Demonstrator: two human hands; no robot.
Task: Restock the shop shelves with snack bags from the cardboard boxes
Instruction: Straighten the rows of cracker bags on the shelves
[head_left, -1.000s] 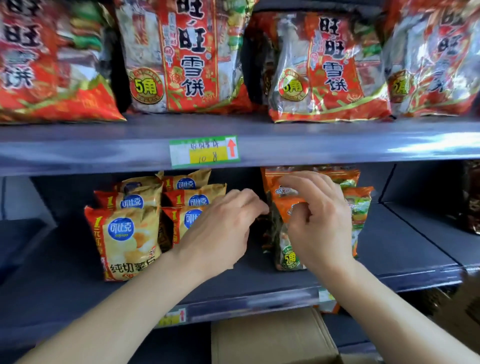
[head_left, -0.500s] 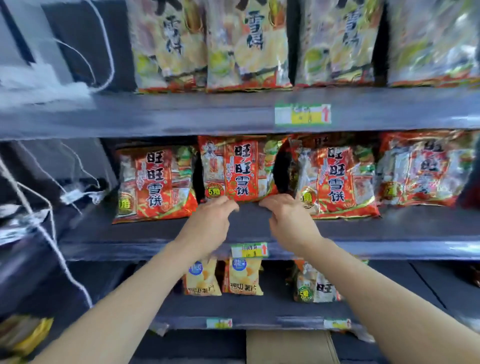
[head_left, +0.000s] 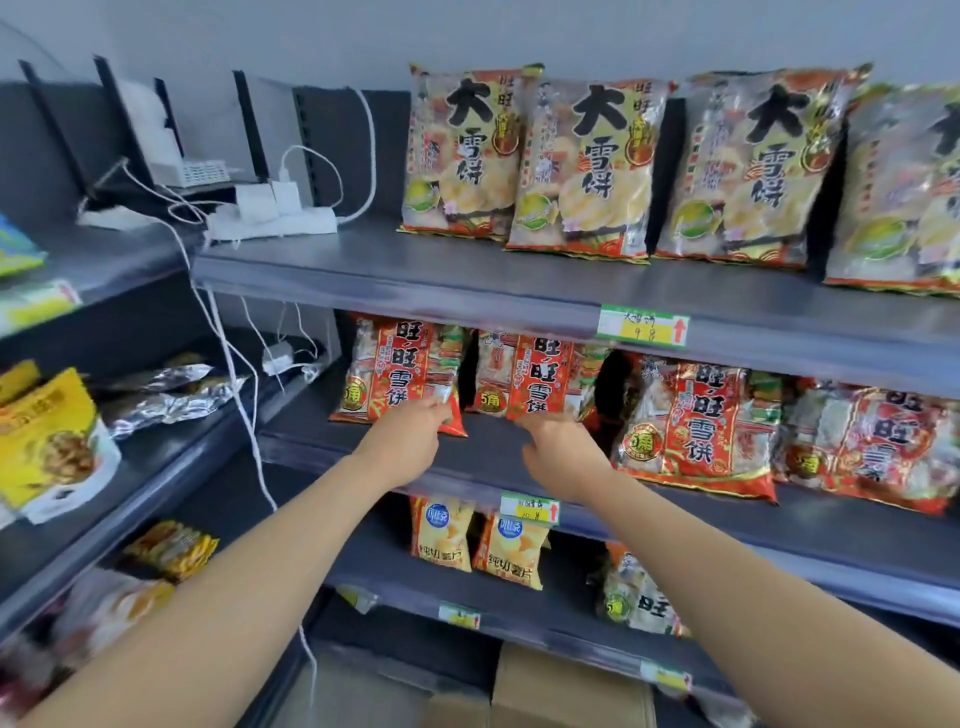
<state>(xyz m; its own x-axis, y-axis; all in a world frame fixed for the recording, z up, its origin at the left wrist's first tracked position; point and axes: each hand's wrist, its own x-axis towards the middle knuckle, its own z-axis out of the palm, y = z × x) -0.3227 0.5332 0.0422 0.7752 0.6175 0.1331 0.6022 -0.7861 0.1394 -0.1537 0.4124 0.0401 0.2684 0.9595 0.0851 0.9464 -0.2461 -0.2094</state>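
The shelving unit fills my view with 3 grey tiers. The top shelf (head_left: 519, 280) carries 4 large yellow rice-cracker bags (head_left: 582, 171) standing upright toward its back edge. The middle shelf (head_left: 498, 457) carries 4 red snack bags in a row. The lower shelf (head_left: 571, 577) holds 2 small yellow crisp bags (head_left: 475, 540) and, right of them, a red bag that is partly hidden.

Step in hand, as I judge it: face up the 2 leftmost red bags on the middle shelf. My left hand (head_left: 415, 431) pinches the bottom right corner of the leftmost red bag (head_left: 402, 379). My right hand (head_left: 558, 441) touches the bottom edge of the second red bag (head_left: 535, 382), fingers curled; I cannot tell if it grips. To do this well, I should draw both bags level with the third red bag (head_left: 691, 426), keep them upright with labels forward, and pull by the seam without crushing the contents.

A cardboard box (head_left: 566, 696) sits on the floor below the shelves. A white cable (head_left: 228, 358) hangs past the left end of the middle shelf, near the leftmost bag; I should avoid snagging it. A power strip (head_left: 275, 221) lies at the top shelf's left end.
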